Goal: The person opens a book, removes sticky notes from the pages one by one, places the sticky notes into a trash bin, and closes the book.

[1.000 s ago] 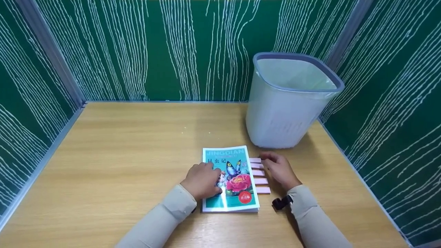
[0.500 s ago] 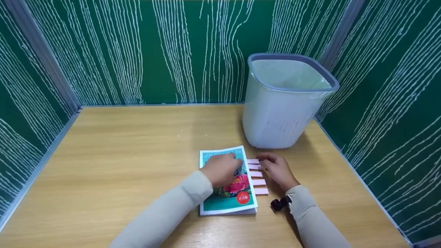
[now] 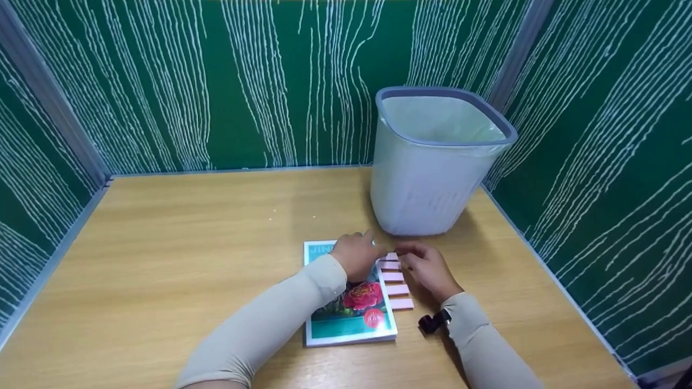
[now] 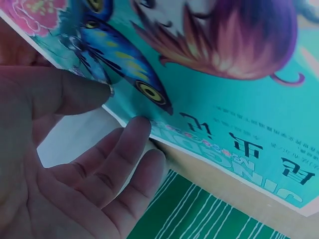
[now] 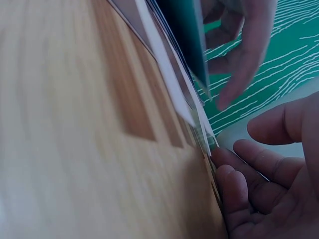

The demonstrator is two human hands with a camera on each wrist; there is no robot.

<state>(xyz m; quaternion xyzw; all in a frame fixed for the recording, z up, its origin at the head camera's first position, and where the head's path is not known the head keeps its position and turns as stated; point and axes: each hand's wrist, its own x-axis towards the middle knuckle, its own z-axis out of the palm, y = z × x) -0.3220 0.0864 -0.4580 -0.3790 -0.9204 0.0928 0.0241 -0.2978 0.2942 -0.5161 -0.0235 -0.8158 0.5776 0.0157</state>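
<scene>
A paperback book (image 3: 351,330) with a teal cover, butterflies and a pink flower lies on the wooden table. Several pink paper strips (image 3: 398,290) stick out from its right side. My left hand (image 3: 358,256) is over the cover's upper right part. In the left wrist view, its thumb overlaps the cover's edge while the other fingers extend past that edge. My right hand (image 3: 431,270) is beside the topmost strips. The right wrist view shows its fingertips (image 5: 227,172) right at the strip ends, with the thumb apart from them.
Behind the book, a pale waste bin (image 3: 421,189) with a grey rim and a liner bag stands on the table (image 3: 189,259). Green panels (image 3: 243,81) with white streaks enclose the back and sides. Tiny white specks (image 3: 274,210) lie beyond the book.
My left hand has moved from the book's left side across the cover to its upper right edge, near the right hand. The right hand stays by the strips. The head view has shifted slightly.
</scene>
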